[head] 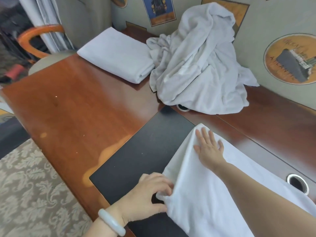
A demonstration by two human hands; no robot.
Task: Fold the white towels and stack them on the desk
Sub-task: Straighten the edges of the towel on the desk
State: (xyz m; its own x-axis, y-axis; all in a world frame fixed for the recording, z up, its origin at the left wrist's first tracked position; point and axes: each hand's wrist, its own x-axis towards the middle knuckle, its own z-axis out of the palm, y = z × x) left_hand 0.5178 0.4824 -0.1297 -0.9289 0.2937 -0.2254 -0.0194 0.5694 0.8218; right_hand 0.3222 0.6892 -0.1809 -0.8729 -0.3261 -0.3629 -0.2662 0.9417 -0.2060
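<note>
Lower right of frame: towel [196, 194] on tabletop [77, 108]. Left grip [147, 197] pinches towel edge; right grip [209, 147] flat, pressing cloth. Advice: anchor with palm, draw edge across square. Folded towel [118, 55] upper left.

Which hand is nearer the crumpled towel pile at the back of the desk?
Right. The right hand lies flat on the spread towel, short of the crumpled pile; the left hand pinches that towel's edge, nearer the person.
</note>
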